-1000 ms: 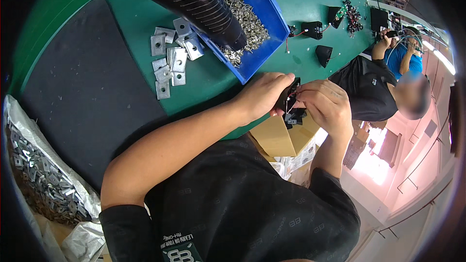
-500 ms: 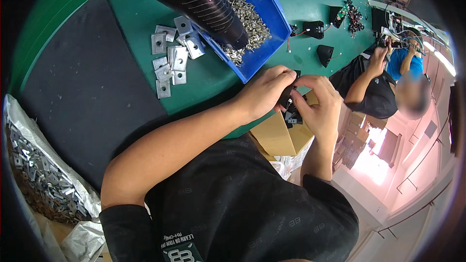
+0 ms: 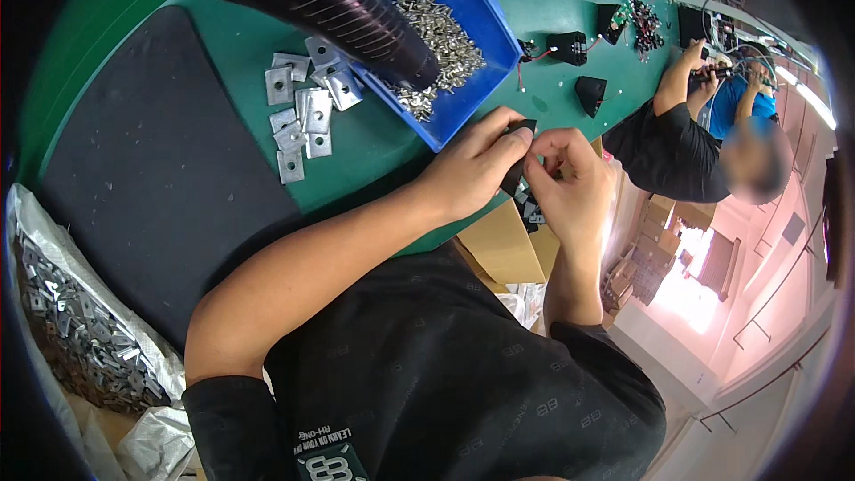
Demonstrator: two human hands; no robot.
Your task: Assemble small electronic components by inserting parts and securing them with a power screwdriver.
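Observation:
My left hand [image 3: 474, 167] is closed around a small black plastic part [image 3: 511, 181], its thumb lying along the top. Much of the part is hidden by the fingers. My right hand [image 3: 573, 185] is closed beside it, thumb and forefinger pinched together at the part's right edge. Whether anything small sits in that pinch cannot be seen. Just beyond the hands is a blue bin [image 3: 500, 58] of small silvery screws [image 3: 454, 58]. An open cardboard box [image 3: 500, 245] with black and metal pieces stands below the hands.
A thick black tube-shaped object [image 3: 356, 13] slants over the bin. Square metal plates with holes [image 3: 313, 110] lie left of it, near a black mat [image 3: 160, 151]. A sack of metal clips [image 3: 85, 330] stands lower left. Black housings [image 3: 566, 49] lie farther off; co-workers [image 3: 686, 147] sit right.
Between my hands, the black part has turned and shows less of its inner side. The right fingers have curled in more tightly at its edge. A co-worker's arms have shifted.

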